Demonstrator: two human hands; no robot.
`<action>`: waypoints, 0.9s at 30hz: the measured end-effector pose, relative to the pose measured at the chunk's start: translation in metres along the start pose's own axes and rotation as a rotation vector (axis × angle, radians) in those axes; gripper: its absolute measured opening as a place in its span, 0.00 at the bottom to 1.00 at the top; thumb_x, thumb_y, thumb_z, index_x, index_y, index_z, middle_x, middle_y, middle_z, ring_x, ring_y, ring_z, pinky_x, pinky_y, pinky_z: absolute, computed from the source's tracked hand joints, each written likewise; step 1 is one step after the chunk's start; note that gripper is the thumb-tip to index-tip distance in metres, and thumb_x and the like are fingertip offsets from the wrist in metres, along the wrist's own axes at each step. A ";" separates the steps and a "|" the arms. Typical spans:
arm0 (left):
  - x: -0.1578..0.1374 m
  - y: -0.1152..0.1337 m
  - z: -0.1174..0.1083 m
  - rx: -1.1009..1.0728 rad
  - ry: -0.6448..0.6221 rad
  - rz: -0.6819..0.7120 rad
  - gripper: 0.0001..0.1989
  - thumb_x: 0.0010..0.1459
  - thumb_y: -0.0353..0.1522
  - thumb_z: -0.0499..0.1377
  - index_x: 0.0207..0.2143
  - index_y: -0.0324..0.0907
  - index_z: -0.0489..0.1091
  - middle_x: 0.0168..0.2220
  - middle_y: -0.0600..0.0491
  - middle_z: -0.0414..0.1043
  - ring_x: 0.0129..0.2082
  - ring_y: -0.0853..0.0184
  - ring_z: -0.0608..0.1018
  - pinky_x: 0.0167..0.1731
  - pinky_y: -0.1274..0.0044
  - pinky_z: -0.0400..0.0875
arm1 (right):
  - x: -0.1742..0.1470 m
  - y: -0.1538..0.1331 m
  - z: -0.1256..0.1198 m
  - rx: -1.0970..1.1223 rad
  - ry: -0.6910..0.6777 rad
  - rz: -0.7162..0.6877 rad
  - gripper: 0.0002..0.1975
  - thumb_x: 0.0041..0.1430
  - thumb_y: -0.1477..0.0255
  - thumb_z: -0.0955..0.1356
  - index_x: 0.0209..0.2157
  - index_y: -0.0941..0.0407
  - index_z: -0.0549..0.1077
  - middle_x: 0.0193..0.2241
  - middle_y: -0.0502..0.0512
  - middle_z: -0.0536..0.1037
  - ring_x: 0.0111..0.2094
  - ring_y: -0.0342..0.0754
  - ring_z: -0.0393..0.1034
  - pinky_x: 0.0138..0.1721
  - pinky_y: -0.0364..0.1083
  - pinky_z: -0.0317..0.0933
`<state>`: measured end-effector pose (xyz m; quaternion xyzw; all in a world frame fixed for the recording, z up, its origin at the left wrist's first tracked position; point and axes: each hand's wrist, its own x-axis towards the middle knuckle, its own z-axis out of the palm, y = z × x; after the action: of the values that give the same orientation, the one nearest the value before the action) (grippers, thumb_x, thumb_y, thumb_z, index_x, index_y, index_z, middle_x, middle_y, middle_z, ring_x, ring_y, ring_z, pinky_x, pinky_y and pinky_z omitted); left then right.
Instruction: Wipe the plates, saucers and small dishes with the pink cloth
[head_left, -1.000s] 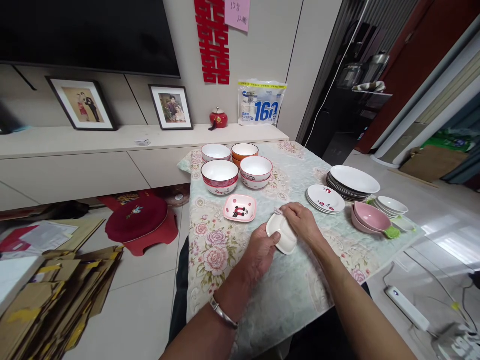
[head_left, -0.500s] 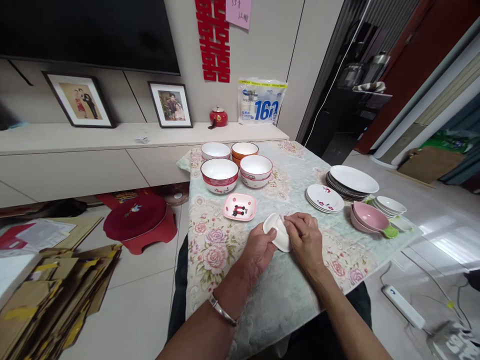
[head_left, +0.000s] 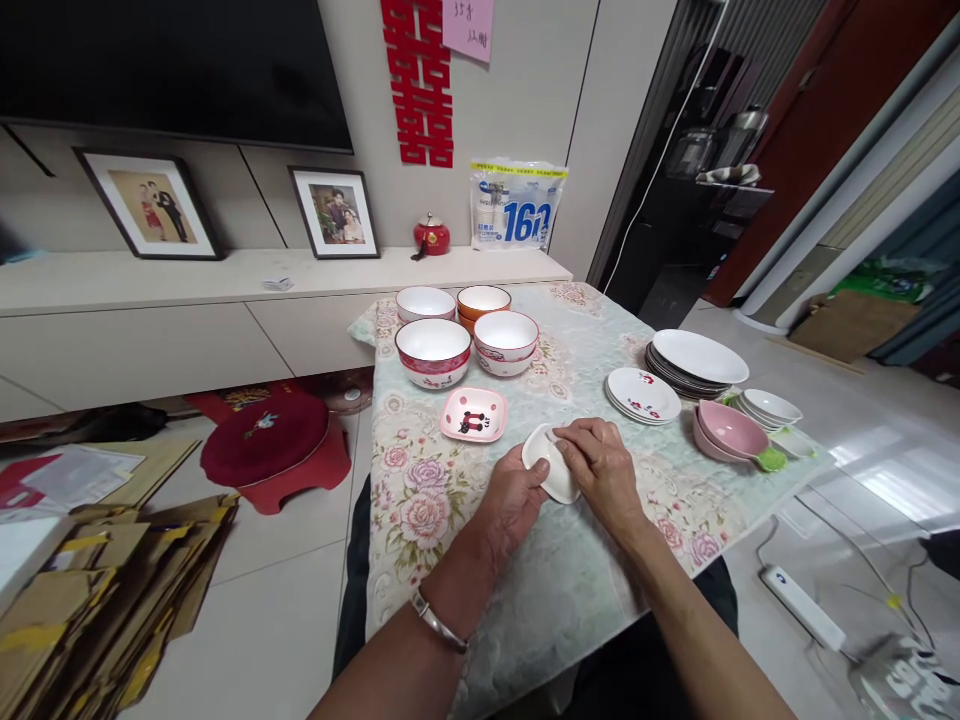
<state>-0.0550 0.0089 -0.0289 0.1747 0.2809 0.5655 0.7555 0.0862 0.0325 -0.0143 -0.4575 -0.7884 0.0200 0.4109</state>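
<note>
A small white dish is held over the near part of the table, its inner side facing up. My left hand grips its left edge, with the thumb lying on the inner surface. My right hand is closed at the dish's upper right, fingertips bent down against the inside. Whatever those fingers may pinch is hidden. Just beyond the hands lies a pink-rimmed square dish with a cat picture. To the right of my right hand sits a stack of flowered plates.
Stacked bowls stand at the table's far left. Large white plates, pink bowls and small white bowls line the right side. A red stool and folded cardboard are on the floor at left.
My right fingertips have shifted slightly on the white dish, and more of its inside shows smooth. The left hand keeps its grip. The whole view has shifted a little.
</note>
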 end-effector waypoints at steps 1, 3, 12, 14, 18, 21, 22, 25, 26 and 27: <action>0.000 0.000 0.000 0.004 -0.001 0.001 0.31 0.36 0.30 0.74 0.45 0.37 0.72 0.42 0.45 0.78 0.46 0.55 0.77 0.45 0.67 0.69 | -0.002 0.000 0.001 -0.025 0.012 0.016 0.10 0.65 0.72 0.65 0.43 0.55 0.78 0.38 0.58 0.75 0.41 0.53 0.66 0.42 0.53 0.64; 0.000 0.000 0.000 0.012 -0.004 0.002 0.31 0.36 0.30 0.74 0.45 0.37 0.72 0.43 0.45 0.78 0.45 0.55 0.77 0.45 0.68 0.69 | -0.009 -0.003 -0.001 -0.072 0.033 0.036 0.10 0.66 0.73 0.65 0.44 0.56 0.78 0.38 0.59 0.74 0.40 0.53 0.65 0.41 0.53 0.64; -0.005 0.001 0.008 0.077 -0.071 0.051 0.26 0.38 0.31 0.73 0.43 0.37 0.72 0.39 0.48 0.78 0.42 0.60 0.77 0.41 0.72 0.68 | -0.020 -0.035 -0.012 -0.021 0.026 -0.116 0.11 0.65 0.78 0.65 0.46 0.56 0.75 0.40 0.59 0.74 0.41 0.52 0.63 0.41 0.52 0.62; -0.006 0.002 0.012 0.109 -0.090 0.064 0.24 0.39 0.31 0.72 0.40 0.38 0.72 0.37 0.49 0.78 0.40 0.62 0.77 0.37 0.75 0.67 | -0.011 -0.041 -0.014 -0.033 -0.038 -0.168 0.10 0.65 0.79 0.64 0.42 0.57 0.76 0.40 0.59 0.74 0.40 0.52 0.62 0.41 0.52 0.61; -0.010 0.003 0.019 0.144 -0.116 0.083 0.19 0.40 0.31 0.71 0.36 0.41 0.71 0.36 0.51 0.77 0.38 0.64 0.77 0.34 0.77 0.65 | 0.012 -0.047 -0.016 -0.171 -0.191 -0.175 0.09 0.63 0.78 0.65 0.34 0.56 0.77 0.35 0.59 0.74 0.37 0.53 0.59 0.37 0.51 0.58; -0.012 0.002 0.020 0.182 -0.148 0.112 0.21 0.39 0.31 0.72 0.38 0.41 0.71 0.37 0.52 0.76 0.39 0.63 0.76 0.37 0.75 0.66 | 0.030 -0.044 -0.016 -0.259 -0.252 -0.100 0.08 0.61 0.76 0.66 0.30 0.56 0.77 0.34 0.59 0.75 0.36 0.53 0.60 0.36 0.51 0.55; -0.011 0.001 0.019 0.192 -0.155 0.120 0.23 0.39 0.32 0.72 0.39 0.42 0.71 0.37 0.52 0.76 0.39 0.63 0.75 0.38 0.74 0.66 | 0.034 -0.040 -0.015 -0.248 -0.260 -0.070 0.08 0.61 0.76 0.66 0.30 0.55 0.77 0.34 0.58 0.75 0.36 0.53 0.60 0.36 0.51 0.56; -0.010 -0.002 0.015 0.196 -0.164 0.114 0.27 0.40 0.36 0.72 0.43 0.41 0.70 0.37 0.52 0.76 0.38 0.63 0.74 0.39 0.74 0.65 | 0.043 -0.022 -0.015 -0.090 -0.248 0.050 0.10 0.60 0.75 0.65 0.30 0.55 0.78 0.34 0.57 0.76 0.38 0.52 0.65 0.41 0.51 0.58; -0.009 -0.002 0.013 0.191 -0.163 0.105 0.28 0.40 0.37 0.72 0.44 0.40 0.69 0.37 0.52 0.75 0.37 0.64 0.73 0.39 0.74 0.65 | 0.044 -0.014 -0.014 0.000 -0.236 0.108 0.10 0.59 0.74 0.65 0.31 0.55 0.79 0.34 0.57 0.76 0.39 0.52 0.66 0.43 0.51 0.58; -0.008 -0.003 0.012 0.186 -0.156 0.098 0.28 0.40 0.37 0.72 0.44 0.40 0.69 0.36 0.52 0.75 0.36 0.64 0.73 0.39 0.74 0.64 | 0.044 -0.006 -0.014 0.108 -0.216 0.181 0.09 0.57 0.73 0.66 0.31 0.55 0.80 0.35 0.56 0.77 0.40 0.52 0.68 0.45 0.51 0.59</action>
<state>-0.0473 0.0007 -0.0191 0.3010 0.2635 0.5579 0.7271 0.0806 0.0565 0.0253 -0.4991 -0.7813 0.1484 0.3442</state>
